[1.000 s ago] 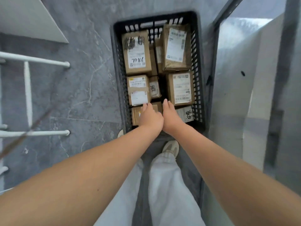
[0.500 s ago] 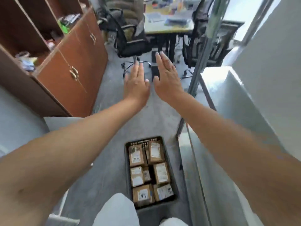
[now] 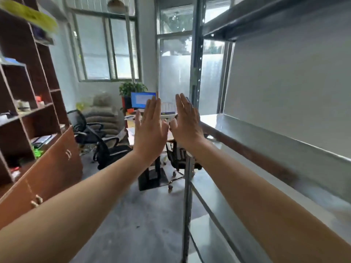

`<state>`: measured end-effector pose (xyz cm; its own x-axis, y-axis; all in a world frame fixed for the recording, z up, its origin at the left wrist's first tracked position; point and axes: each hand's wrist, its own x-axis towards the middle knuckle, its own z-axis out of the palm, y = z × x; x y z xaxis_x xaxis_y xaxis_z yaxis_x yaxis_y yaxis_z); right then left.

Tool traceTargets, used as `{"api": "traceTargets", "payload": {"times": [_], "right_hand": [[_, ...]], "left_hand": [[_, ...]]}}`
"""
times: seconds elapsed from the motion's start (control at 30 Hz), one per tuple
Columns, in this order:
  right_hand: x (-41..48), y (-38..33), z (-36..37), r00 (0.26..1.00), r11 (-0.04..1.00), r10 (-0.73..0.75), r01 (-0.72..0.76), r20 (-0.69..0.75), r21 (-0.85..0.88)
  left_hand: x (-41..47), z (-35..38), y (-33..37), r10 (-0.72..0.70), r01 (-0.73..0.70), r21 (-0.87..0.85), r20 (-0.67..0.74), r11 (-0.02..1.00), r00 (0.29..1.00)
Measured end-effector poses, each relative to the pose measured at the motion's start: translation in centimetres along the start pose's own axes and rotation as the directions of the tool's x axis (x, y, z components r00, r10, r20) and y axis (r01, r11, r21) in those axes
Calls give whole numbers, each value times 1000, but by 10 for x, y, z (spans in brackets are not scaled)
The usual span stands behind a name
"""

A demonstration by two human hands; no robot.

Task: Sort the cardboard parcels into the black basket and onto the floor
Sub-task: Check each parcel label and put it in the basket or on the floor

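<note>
**Both arms raised, head view.** We are holding the left hand and the right hand up side by side, backs toward us, thumbs nearly meeting between them. The fingers of each hand are standing straight and released, grasping nothing and touching nothing.

We are looking across the room rather than down. The cardboard parcels and the black basket are therefore lying outside the view, and we cannot tell where they are sitting. Of the task's places only the floor is showing, and no parcel is appearing on the grey stretch in sight.

The metal shelf is running along our right, just beside the right forearm. A wooden cabinet is standing at our left. A desk with a monitor and office chairs is lying well beyond the hands.

We are judging that the flat, empty, paired pose is serving as a signal that marks a boundary in the sorting, not a reach, since nothing graspable is lying near the fingers. Whether the sorting is finished we cannot say from here.
</note>
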<state>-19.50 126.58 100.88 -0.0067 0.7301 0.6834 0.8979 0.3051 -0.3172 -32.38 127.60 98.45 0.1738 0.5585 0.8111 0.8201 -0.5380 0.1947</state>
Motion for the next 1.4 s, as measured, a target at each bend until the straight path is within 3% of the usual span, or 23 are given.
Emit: {"api": "traceTargets", "payload": {"times": [0.37,0.53,0.73,0.83,0.97,1.17,1.4], "right_hand": [[-24,-79,7,982,959,170,-185,-87,-214],[-65,-89,-17,948,913,260,-303,-184,-274],[-149,-90,-78,890,809,313,-432,-331,-399],[-200,-93,-131,855,758,313,-487,-414,-434],[-288,-101,-213,784,628,425,-615,-451,-477],[-455,-123,-347,603,362,541,-796,-587,-484],[-636,-204,-454,371,66,593,-907,-715,-415]], "left_hand": [[-6,-48,-78,215,-212,-52,69,976,974],[-30,-55,-63,331,-317,-120,116,941,937],[-57,-88,32,386,-349,-283,84,893,919],[-84,-111,97,481,-429,-350,74,833,873],[-136,-146,196,591,-503,-462,59,730,804],[-251,-214,339,747,-577,-657,-33,484,664],[-385,-305,473,841,-563,-778,-85,280,535]]}}
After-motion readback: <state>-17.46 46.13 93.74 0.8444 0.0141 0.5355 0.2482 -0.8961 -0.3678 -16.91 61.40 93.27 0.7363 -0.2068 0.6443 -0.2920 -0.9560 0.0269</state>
